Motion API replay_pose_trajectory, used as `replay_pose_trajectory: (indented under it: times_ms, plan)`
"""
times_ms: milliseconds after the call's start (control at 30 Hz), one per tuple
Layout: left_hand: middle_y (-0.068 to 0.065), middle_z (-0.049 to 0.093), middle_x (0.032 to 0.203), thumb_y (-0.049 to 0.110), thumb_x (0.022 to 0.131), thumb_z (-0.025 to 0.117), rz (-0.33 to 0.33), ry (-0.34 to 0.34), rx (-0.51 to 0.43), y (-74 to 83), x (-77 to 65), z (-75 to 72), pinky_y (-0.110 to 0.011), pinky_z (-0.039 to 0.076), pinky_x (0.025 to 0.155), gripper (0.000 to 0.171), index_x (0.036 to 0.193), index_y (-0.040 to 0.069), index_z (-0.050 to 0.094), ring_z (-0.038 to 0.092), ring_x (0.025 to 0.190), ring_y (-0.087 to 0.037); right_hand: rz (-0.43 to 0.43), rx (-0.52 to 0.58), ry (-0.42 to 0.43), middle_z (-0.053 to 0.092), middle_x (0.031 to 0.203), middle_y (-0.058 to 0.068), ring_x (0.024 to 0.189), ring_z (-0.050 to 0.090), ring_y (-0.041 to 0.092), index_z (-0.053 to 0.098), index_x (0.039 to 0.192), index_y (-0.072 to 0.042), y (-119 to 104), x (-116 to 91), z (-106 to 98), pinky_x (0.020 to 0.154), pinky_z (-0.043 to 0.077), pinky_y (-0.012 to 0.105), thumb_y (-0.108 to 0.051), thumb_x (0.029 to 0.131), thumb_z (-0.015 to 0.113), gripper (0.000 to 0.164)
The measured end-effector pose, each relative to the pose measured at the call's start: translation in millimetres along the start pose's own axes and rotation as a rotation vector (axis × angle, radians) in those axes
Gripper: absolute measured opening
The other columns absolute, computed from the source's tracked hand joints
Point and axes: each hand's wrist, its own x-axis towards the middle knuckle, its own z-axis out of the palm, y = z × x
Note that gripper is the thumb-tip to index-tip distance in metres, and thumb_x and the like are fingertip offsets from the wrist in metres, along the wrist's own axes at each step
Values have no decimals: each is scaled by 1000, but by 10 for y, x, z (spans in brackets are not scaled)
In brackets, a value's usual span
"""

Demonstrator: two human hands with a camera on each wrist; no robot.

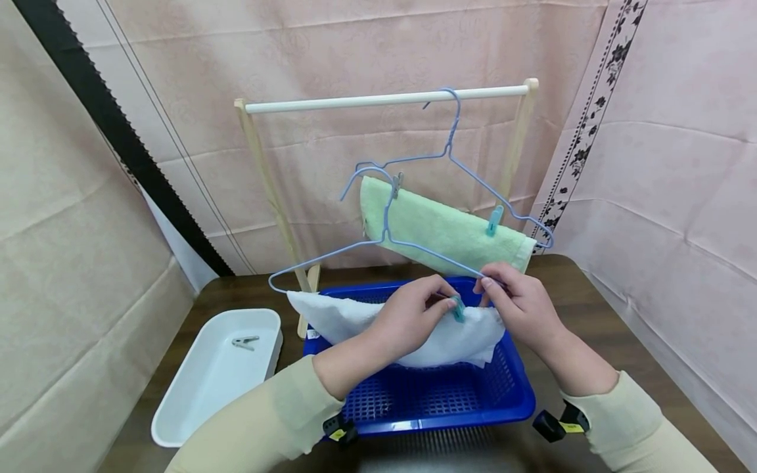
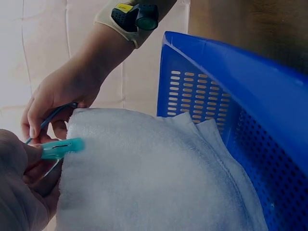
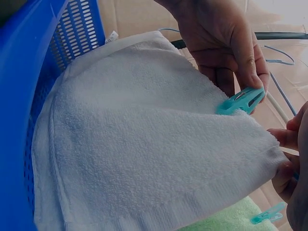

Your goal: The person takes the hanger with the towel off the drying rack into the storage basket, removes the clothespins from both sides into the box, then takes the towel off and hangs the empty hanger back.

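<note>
A white towel (image 1: 437, 341) hangs from the lower bar of a blue wire hanger (image 1: 349, 248), low over the blue basket (image 1: 526, 401). Between thumb and fingers my left hand (image 1: 414, 312) pinches a teal clothespin (image 1: 458, 309), whose tip bites the towel's upper edge, as the right wrist view shows. My right hand (image 1: 517, 302) grips the hanger near its right end, with fingertips beside the towel's corner. Behind, a green towel (image 1: 437, 223) hangs tilted on a second blue hanger (image 1: 451, 141), with a grey clothespin (image 1: 397, 185) and another teal clothespin (image 1: 494, 220) on its edge.
The second hanger hooks over the white rod (image 1: 355, 102) of a wooden stand (image 1: 266, 171). At left on the dark table (image 1: 597, 328) sits a white tray (image 1: 195, 381) with one grey clothespin (image 1: 245, 342) in it. Pale cloth walls (image 1: 668, 164) enclose the table's back and sides.
</note>
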Motion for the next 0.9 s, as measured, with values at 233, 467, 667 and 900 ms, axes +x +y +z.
replay_pose_trajectory:
  times_ms: [233,467,667,900]
  plan:
    - [14,64,102,28,101,58,-7,22,-59,-31,-14,-16,-24,51,79,9,106,23,64,60,92,-3,0,20,13,66,83,3,65,63,11,64,102,-7,2,12,-4,59,50,18,6,98,51,19]
    - [12,66,102,26,101,58,-18,33,-158,-62,-22,-25,-26,51,73,9,107,23,64,60,83,-6,3,24,17,65,83,-2,65,63,11,64,102,-6,6,10,-3,59,50,18,7,97,51,19]
    - [12,66,102,25,102,57,7,49,-214,-94,-18,-46,-27,51,68,8,106,22,64,60,78,-10,-30,29,28,65,82,-2,64,62,10,65,101,-5,11,17,0,59,49,18,10,96,52,21]
    - [11,67,103,26,101,59,-23,41,-238,-124,-40,-76,-27,52,74,12,111,22,65,64,86,-9,-15,24,21,65,83,-2,65,62,10,65,101,-4,3,19,-3,59,49,18,8,96,52,18]
